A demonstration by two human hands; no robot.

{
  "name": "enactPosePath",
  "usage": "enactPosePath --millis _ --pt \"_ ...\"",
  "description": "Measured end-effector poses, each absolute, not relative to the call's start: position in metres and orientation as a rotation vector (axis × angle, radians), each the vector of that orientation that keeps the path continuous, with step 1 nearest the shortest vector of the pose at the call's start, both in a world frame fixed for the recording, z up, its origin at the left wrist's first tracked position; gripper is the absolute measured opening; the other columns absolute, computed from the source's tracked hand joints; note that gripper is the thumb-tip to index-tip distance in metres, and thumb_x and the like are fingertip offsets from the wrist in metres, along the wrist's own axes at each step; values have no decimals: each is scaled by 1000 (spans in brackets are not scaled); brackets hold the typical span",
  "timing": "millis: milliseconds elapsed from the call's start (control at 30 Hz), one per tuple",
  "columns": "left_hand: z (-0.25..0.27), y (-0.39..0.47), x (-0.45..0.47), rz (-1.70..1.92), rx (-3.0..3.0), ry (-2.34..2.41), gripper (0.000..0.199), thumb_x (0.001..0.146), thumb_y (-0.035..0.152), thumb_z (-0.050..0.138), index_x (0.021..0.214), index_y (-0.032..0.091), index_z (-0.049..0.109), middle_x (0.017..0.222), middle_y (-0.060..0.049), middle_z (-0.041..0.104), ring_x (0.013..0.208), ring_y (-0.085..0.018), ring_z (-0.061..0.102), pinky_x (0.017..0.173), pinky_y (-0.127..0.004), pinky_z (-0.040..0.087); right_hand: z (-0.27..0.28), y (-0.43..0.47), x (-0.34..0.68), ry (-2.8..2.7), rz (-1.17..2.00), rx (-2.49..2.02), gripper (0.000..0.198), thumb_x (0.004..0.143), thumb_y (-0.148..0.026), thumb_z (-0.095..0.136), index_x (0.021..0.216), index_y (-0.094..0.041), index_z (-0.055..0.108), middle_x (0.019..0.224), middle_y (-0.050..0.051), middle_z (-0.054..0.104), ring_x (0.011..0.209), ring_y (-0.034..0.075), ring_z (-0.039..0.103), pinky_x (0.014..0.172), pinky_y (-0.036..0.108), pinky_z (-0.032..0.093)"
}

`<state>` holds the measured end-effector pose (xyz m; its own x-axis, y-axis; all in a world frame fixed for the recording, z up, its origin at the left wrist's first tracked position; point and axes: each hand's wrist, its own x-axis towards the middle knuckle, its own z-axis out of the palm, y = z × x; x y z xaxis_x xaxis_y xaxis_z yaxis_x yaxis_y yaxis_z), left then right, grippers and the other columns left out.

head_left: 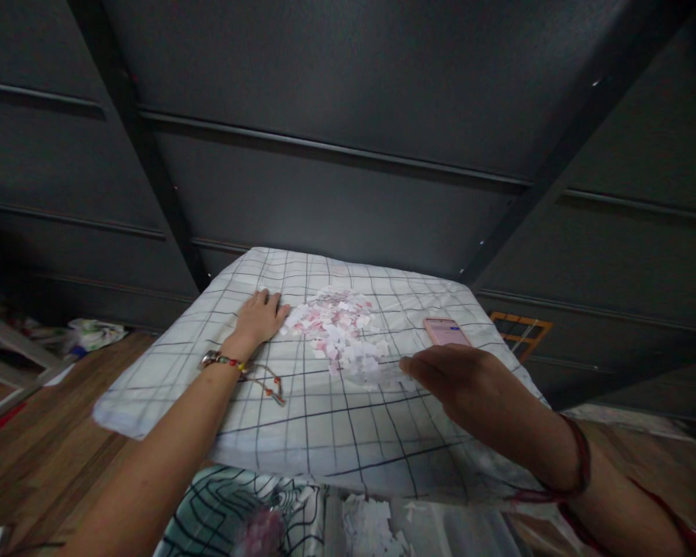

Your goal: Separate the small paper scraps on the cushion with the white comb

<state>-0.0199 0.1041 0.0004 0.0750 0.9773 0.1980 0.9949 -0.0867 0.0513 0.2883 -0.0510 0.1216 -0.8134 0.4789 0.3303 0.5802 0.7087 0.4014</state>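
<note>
A loose heap of small white and pink paper scraps (339, 321) lies mid-table on a white checked cloth (290, 433). My left hand (258, 317) rests flat on the cloth at the heap's left edge, fingers spread, holding nothing. A beaded bracelet with a dangling cord (270, 387) circles that wrist. At the right end of the scraps is my right hand (455, 375), seen edge-on, its fingers stretched leftward and close together. Its palm side is hidden, and a few pale scraps look blurred by its fingertips. A pink phone (444, 331) lies just beyond this hand.
Below the table's near edge stands a clear plastic container (429, 530) with white paper scraps (374, 526). Left of it is a green and white patterned cloth (209, 514) with a pink bundle (261, 530). A dark panelled wall (348, 193) rises behind the table.
</note>
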Motion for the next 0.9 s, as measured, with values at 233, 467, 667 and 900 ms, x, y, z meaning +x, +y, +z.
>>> enactPosePath --millis 233,467,667,900 --pt "2 103 -19 -231 -2224 -2059 55 93 45 24 132 12 45 136 -17 45 128 -28 40 104 -42 32 120 -51 283 -2678 -748 -849 29 80 0 38 87 -16 61 71 3 65 58 12 54 58 27 45" --pt "6 100 -16 -218 -2225 -2106 55 93 45 25 133 11 44 139 -19 42 130 -29 37 105 -42 30 117 -54 271 -2634 -820 -810 24 81 -1 41 85 -15 60 67 1 62 58 12 52 56 26 43" --pt "5 101 -17 -243 -2231 -2115 55 93 45 26 133 12 44 139 -18 42 130 -30 37 105 -42 30 118 -58 268 -2660 -776 -807 21 80 -1 43 80 -15 59 66 1 62 58 13 53 55 27 43" --pt "2 102 -19 -215 -2216 -2059 55 93 46 24 132 13 45 137 -17 44 128 -28 39 104 -41 32 116 -60 266 -2635 -788 -799 21 82 -2 42 85 -15 59 70 3 64 62 13 55 58 27 45"
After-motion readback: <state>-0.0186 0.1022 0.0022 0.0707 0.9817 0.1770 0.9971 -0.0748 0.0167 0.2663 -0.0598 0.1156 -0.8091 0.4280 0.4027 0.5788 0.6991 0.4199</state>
